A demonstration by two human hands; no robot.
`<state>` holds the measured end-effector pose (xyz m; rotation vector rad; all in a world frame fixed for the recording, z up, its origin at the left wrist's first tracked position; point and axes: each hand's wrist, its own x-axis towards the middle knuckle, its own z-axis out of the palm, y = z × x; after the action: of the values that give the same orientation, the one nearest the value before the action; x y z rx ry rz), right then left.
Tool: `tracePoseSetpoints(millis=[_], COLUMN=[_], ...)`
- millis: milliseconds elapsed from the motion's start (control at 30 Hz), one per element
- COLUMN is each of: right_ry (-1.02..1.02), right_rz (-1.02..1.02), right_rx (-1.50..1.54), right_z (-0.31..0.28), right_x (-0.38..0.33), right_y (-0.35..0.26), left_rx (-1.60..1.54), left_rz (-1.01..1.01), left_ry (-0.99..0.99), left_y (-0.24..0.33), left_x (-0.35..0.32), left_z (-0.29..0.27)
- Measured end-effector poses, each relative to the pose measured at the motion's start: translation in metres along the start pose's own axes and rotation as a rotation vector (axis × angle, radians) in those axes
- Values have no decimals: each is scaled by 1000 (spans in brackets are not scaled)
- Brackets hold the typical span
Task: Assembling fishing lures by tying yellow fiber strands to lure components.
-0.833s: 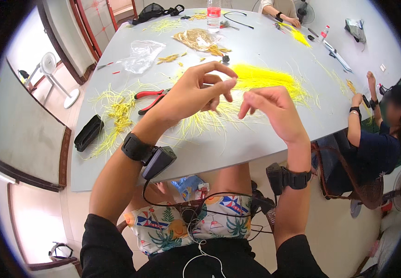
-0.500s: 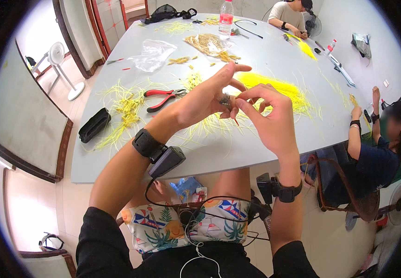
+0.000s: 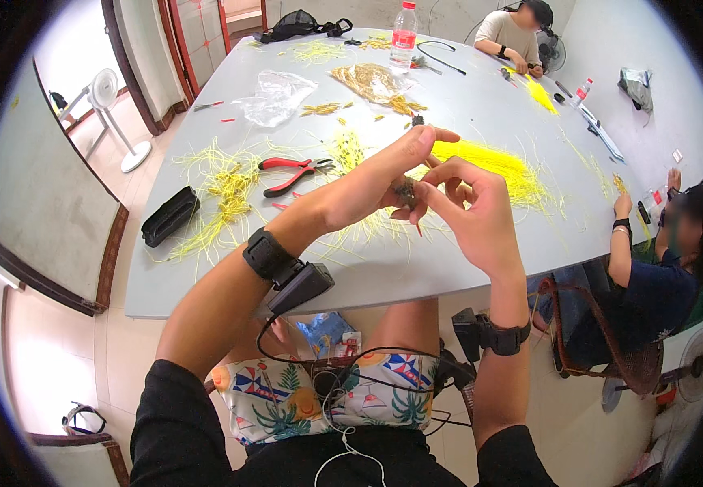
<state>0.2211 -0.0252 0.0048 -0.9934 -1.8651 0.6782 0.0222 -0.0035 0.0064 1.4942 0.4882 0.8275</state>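
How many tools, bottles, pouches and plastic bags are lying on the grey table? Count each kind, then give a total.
Red-handled pliers: 1
Plastic bottle: 1
Black pouch: 1
Clear plastic bag: 1
Total: 4

Even daylight is cast from the doorway at upper left; edges are bent and darkened by fisheye vignetting.

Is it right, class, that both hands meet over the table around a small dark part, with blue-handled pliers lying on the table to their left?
Not quite: the pliers have red handles, not blue, as the head view shows. The rest holds: the left hand and right hand meet over the grey table around a small dark part, pliers to their left.
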Motion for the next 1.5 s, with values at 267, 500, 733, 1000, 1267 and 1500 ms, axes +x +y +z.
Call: tracePoseSetpoints(millis=[267, 500, 733, 1000, 1267, 1500], right_ry=[183, 194, 178, 180, 138, 190], right_rz=[-21, -29, -22, -53, -145, -204], right_rx=[155, 197, 292, 394, 403, 303], right_z=[4, 2, -2, -17, -10, 1], right_x=[4, 5, 4, 2, -4, -6], right_y=[13, 15, 18, 15, 1, -8], left_rx=[-44, -35, -44, -45, -366, -596], left_rz=[80, 139, 128, 154, 177, 182], left_ry=[95, 97, 165, 203, 170, 106], left_y=[-11, -12, -6, -6, -10, -8], left_x=[6, 6, 4, 4, 5, 3], left_z=[-11, -14, -8, -8, -11, -10])
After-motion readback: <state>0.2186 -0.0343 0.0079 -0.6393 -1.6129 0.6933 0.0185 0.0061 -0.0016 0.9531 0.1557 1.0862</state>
